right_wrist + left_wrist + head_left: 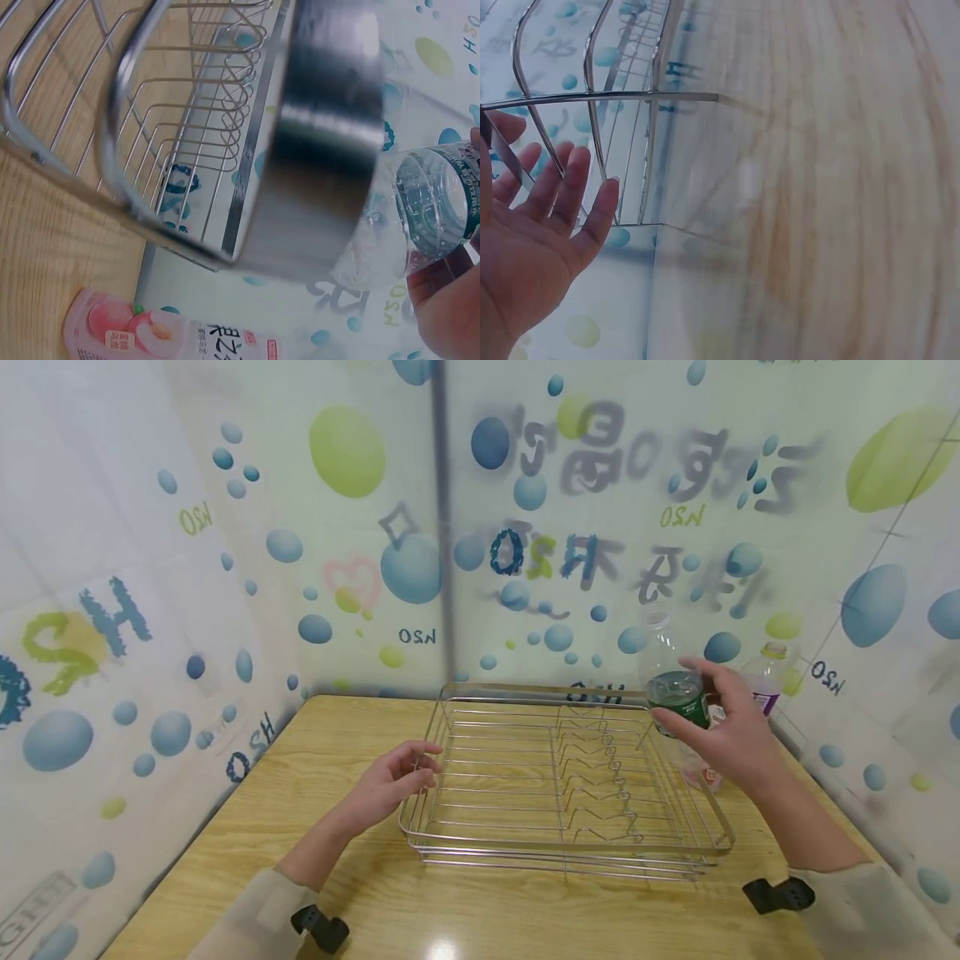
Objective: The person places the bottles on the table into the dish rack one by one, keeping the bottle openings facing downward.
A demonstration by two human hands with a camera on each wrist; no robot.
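Note:
My right hand [738,731] grips a clear plastic bottle [678,693] with a green label, thumb on one side and fingers on the other. The bottle is upright and raised over the back right corner of a wire dish rack [566,845]. In the right wrist view, the lower part of the clear bottle [427,210] shows beside the rack's blurred metal rim [322,150]. At the rack's left side is my left hand [386,789], fingers loosely bent near the rim. The left wrist view shows its fingers [574,184] by the side wires; whether they touch is unclear.
Right of the rack stands a bottle with a pink peach label [705,774], partly hidden by the rack and right hand. Behind the right hand is a yellow-capped bottle with a purple label [765,687]. A patterned curtain [360,635] surrounds the wooden table [337,893].

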